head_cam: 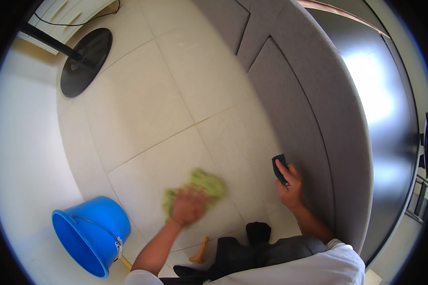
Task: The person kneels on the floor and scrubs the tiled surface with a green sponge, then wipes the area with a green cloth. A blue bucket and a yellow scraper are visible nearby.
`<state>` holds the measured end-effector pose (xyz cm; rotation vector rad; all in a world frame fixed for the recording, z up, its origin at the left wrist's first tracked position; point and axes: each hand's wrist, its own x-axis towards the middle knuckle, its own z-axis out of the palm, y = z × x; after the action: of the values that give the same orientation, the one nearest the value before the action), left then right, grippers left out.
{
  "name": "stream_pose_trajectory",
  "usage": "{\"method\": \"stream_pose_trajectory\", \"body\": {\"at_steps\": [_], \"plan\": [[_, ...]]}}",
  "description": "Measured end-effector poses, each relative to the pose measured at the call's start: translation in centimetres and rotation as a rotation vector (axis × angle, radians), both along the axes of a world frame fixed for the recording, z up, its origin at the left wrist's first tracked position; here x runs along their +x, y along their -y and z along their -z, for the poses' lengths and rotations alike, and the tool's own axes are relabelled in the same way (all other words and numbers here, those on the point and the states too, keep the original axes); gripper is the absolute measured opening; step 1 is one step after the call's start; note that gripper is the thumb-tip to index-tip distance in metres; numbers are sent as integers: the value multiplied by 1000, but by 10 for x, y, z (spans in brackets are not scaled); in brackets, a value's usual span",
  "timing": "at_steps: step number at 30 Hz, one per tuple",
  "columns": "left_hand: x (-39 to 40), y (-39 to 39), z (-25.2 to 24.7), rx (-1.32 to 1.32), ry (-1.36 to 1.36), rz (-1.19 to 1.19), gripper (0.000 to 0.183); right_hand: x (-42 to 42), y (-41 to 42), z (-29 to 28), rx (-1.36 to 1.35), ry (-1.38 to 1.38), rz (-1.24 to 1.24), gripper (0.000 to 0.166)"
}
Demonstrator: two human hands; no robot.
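My left hand (189,206) lies flat on a yellow-green cloth (211,182) on the tiled floor (146,107); both hand and cloth are blurred. On the right, my right hand (290,187) grips a dark green scouring pad (279,167) beside the grey upholstered side (289,107) of a piece of furniture. A blue plastic bucket (103,221) with a wire handle stands to the left of my left arm. An orange-yellow scraper-like tool (200,251) lies on the floor close to my knees.
A black round stand base (87,62) with a pole is at the upper left, near white drawers (66,17) and a dark cable (75,25). The wall (32,124) borders the floor on the left. A dark glossy surface (374,142) lies beyond the grey upholstery.
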<state>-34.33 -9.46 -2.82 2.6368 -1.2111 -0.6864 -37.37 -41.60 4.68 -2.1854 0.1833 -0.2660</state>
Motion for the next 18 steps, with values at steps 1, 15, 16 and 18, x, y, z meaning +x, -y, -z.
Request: {"method": "stream_pose_trajectory", "body": {"at_steps": [1, 15, 16, 18], "plan": [[31, -12, 3, 154, 89, -185, 47, 2, 0, -2, 6, -3, -6, 55], [255, 192, 23, -90, 397, -276, 58, 11, -7, 2, 155, 5, 37, 46], [230, 204, 21, -134, 356, -180, 56, 11, -5, 3, 125, 25, 25, 46], [170, 209, 21, -246, 277, -56, 50, 10, -2, 5, 74, 74, -6, 46]]}}
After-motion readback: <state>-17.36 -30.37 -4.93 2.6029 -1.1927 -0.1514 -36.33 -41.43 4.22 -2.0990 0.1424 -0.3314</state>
